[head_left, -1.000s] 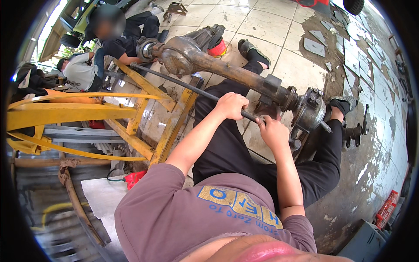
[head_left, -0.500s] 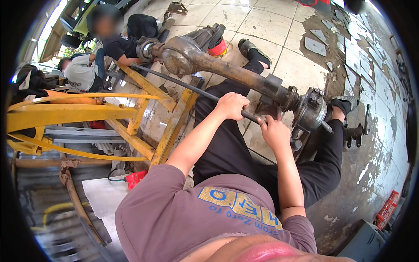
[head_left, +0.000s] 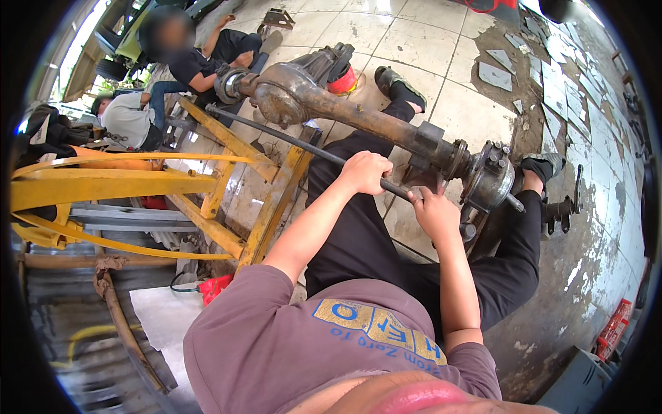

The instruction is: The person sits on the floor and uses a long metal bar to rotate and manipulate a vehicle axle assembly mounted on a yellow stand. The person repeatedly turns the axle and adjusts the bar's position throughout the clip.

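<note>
A long dark metal rod (head_left: 286, 133) slants across in front of me, its far end near the yellow frame. My left hand (head_left: 367, 172) is wrapped round it, and lower down, close to its near end, my right hand (head_left: 436, 208) grips it too. Just beyond the rod lies a rusty, greasy vehicle axle housing (head_left: 358, 114) with a bulging round middle. At its right end, near my right hand, a dark drum-like hub (head_left: 488, 178) with bolts stands out. My legs are spread on either side of the housing's right part.
A yellow metal frame (head_left: 276, 200) fills the left side. Behind the axle sits a red container (head_left: 343, 81). Another person (head_left: 196, 69) sits far left, with a second person (head_left: 129, 119) beyond. Broken tiles (head_left: 495, 76) lie at the right; a grey metal box (head_left: 576, 379) stands lower right.
The nearer person at far left has straightened up and raised one arm. My two hands and the rod have hardly moved.
</note>
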Available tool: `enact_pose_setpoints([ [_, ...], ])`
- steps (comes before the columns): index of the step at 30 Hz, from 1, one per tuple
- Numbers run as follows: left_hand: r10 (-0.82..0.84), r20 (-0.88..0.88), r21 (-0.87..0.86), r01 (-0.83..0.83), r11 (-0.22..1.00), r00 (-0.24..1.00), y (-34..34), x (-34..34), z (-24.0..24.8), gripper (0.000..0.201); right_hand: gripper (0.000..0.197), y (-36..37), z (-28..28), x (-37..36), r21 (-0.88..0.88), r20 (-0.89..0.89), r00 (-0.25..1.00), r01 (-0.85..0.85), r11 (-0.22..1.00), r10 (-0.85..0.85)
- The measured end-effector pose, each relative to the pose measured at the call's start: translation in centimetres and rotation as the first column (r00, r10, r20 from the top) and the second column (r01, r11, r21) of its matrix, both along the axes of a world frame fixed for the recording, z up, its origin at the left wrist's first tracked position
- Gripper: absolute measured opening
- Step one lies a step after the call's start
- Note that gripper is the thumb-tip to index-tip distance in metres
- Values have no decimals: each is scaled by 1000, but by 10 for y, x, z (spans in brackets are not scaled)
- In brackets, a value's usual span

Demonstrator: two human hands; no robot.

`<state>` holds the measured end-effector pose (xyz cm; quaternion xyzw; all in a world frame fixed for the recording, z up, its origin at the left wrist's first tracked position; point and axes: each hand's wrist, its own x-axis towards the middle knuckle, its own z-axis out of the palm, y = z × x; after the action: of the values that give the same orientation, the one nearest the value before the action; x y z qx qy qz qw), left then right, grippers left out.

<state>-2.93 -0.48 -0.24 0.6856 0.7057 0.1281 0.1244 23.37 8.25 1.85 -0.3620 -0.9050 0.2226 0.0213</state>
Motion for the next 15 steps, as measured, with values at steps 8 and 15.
enact_pose_setpoints([
  [8,16,-6,-5,-16,1000,1000,-4,1,-2,21,62,-2,11,-1,34,-38,999,17,999,-15],
  [15,11,8,-35,-10,999,1000,-1,3,1,19,63,-6,-11,-1,82,-122,992,46,996,-36],
])
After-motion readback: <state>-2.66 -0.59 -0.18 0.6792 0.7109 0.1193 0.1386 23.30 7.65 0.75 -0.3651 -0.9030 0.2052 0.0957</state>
